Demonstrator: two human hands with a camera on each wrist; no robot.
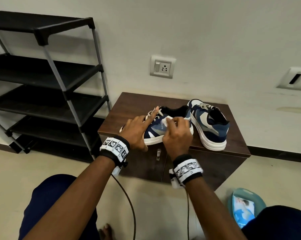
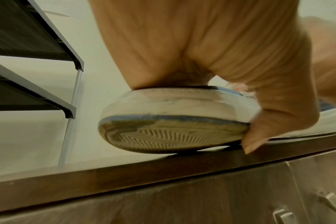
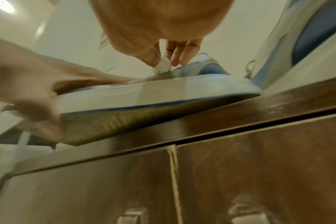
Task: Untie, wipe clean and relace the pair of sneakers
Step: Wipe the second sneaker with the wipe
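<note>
Sneakers are what this job is about, and both sit on top of a low brown cabinet (image 1: 132,101) by the wall. One sneaker (image 1: 155,132) is near the front edge, lying across from left to right, with its toe sticking out past the left side of the top. The other sneaker (image 1: 210,123) stands just to its right, and the two look like they touch at the heel end.

The left hand (image 1: 137,130) holds the toe end of the near sneaker. Its thumb curls under the sole, as the left wrist view shows, and one finger points out straight along the laces (image 1: 155,112). I think it holds on so the sneaker will not slide while it is rubbed. The near side of the sole is tipped up a little off the cabinet, which turns the side of the shoe toward the person.

The right hand (image 1: 177,134) pinches a small white wipe (image 1: 167,121) between thumb and fingers and presses it on the blue side of the near sneaker. So this looks like the wiping part of the job.

Laces are threaded on both shoes.

On the floor to the near right lies a blue packet (image 1: 244,207), maybe the wipes pack. A black shoe rack (image 1: 47,80) stands to the left.
</note>
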